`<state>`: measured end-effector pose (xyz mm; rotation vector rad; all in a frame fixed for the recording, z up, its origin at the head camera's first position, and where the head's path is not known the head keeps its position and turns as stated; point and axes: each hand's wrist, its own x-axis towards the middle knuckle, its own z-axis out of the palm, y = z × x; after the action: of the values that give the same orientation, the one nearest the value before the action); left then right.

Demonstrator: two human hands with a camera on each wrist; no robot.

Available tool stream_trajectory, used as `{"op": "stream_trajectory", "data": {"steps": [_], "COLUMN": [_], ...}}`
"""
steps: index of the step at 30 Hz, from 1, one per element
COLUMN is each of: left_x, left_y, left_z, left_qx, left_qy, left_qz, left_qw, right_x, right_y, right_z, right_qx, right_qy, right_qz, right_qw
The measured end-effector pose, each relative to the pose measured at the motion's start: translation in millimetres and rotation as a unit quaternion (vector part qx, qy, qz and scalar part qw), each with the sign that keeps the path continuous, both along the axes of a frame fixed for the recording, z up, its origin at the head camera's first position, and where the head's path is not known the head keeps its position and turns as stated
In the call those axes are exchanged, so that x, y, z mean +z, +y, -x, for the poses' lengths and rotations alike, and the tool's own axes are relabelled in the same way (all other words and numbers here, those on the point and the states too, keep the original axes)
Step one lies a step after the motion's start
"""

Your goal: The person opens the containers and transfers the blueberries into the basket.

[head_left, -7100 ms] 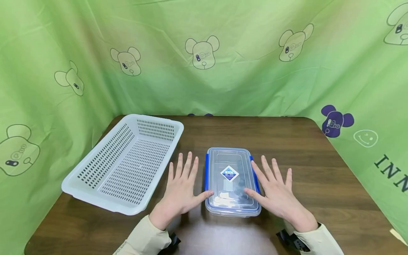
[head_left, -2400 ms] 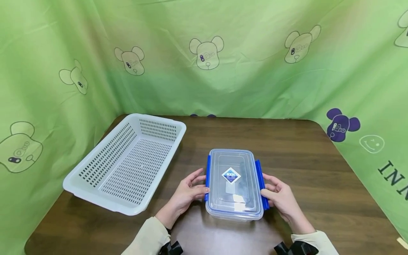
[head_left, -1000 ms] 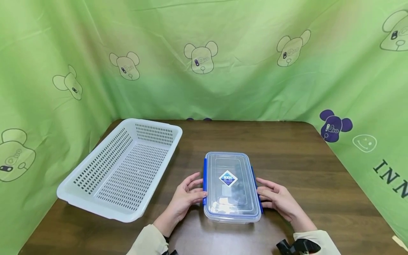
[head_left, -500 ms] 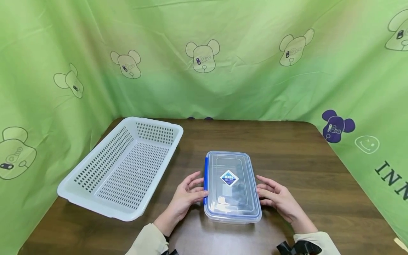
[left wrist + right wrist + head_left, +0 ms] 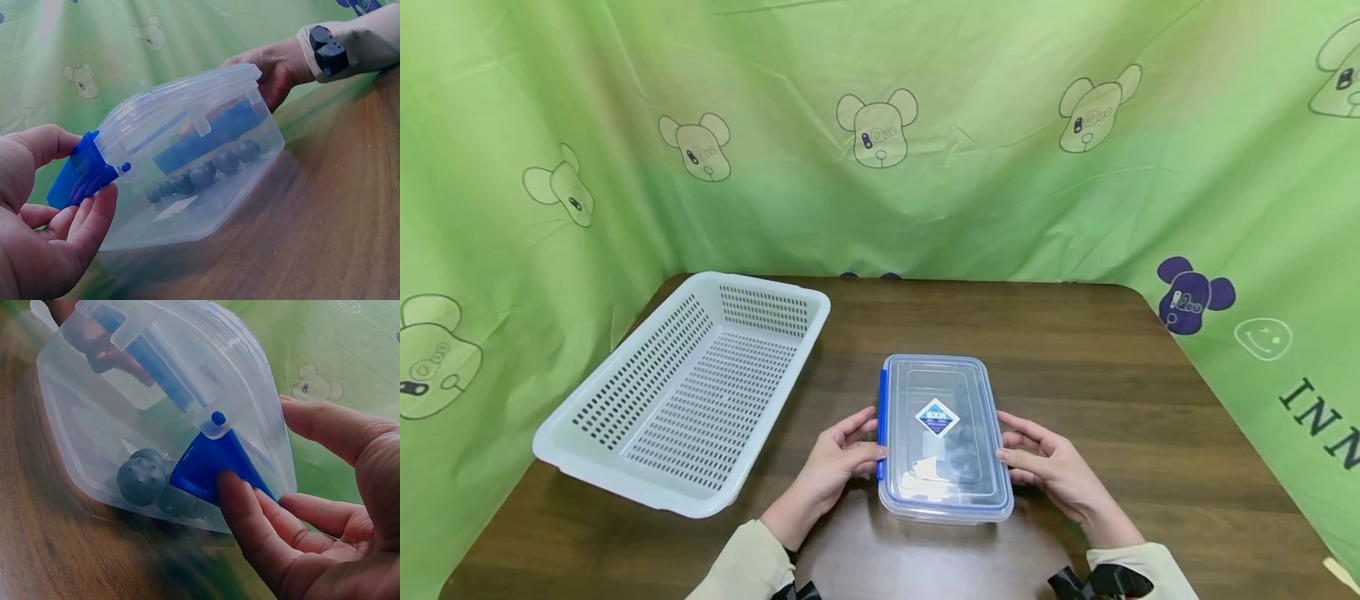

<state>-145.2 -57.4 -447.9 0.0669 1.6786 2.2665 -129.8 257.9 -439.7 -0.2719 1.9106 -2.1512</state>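
Note:
A clear plastic food container with a blue-rimmed lid and diamond sticker lies on the table. My left hand pinches the left blue latch, thumb on its top edge and fingers beneath. My right hand is at the opposite side, its thumb near the lid's edge and fingertips on the right blue latch. That latch hangs swung down from its pin, hidden under the rim in the head view. Dark round balls lie inside; the right wrist view shows small bumps on them.
A pale perforated plastic basket stands to the left. The brown wooden table reaches back to a green printed curtain, which surrounds it on the back and sides.
Both hands were spread over the container at first, then moved to its sides. The right latch stood outward, then swung down out of the head view. The left hand has stayed at its latch since.

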Motion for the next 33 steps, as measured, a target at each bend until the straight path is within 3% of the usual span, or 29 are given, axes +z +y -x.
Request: {"op": "stream_trajectory", "data": {"steps": [13,25,30,33], "left_x": [10.1,16.8,23.8,28.2], "left_y": [1.9,8.4,11.0,13.2], "left_z": [11.2,16.2,16.9,16.3], "left_qx": [-0.002,-0.042,-0.074,-0.091], "left_qy": [-0.001,0.027,0.051,0.091], "left_qz": [0.056,0.088,0.141,0.176], "left_qw": [0.9984,0.9948,0.9859,0.9758], "right_x": [3.4,3.9,3.9,3.8], "right_y": [-4.3,-5.5,-5.3,-4.8], "right_z": [2.8,4.2,2.5,0.5], "right_qx": [0.004,-0.005,-0.012,-0.018], "right_qy": [0.008,0.001,-0.004,-0.005], "right_qz": [0.004,0.013,0.011,0.008], "right_qw": [1.0000,0.9999,0.9999,0.9998]}}
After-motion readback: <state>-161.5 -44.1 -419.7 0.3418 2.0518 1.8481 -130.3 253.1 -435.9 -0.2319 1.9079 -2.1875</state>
